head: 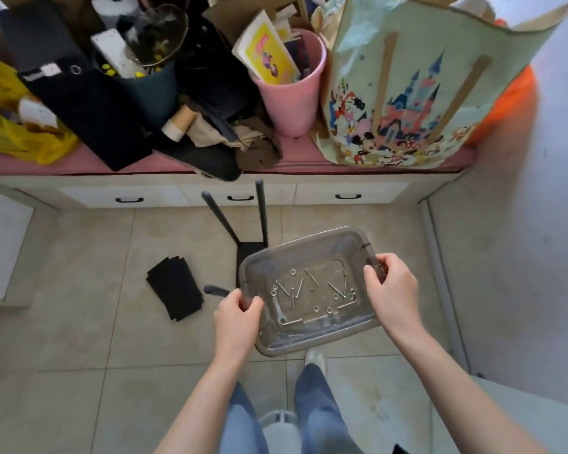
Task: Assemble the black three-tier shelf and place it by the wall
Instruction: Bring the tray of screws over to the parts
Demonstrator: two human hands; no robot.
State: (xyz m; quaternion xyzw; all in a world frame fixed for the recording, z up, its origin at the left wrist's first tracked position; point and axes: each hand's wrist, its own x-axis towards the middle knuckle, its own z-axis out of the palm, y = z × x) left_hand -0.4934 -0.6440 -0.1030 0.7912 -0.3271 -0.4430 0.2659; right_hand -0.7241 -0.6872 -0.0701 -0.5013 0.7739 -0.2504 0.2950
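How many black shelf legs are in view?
3: the leaning leg, the upright leg beside it, the low leg near the left hand. The clear bin may hide another.

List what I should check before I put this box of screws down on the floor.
1. Grip: left hand and right hand each hold a rim of the box: ok.
2. Screws lie inside the box: ok.
3. Wrench is in the box too: ok.
4. Floor just past the box is free: not ok, the black frame stands there, legs up.
5. Black panels lie off to the left: ok.
6. No screw is missing: cannot tell.
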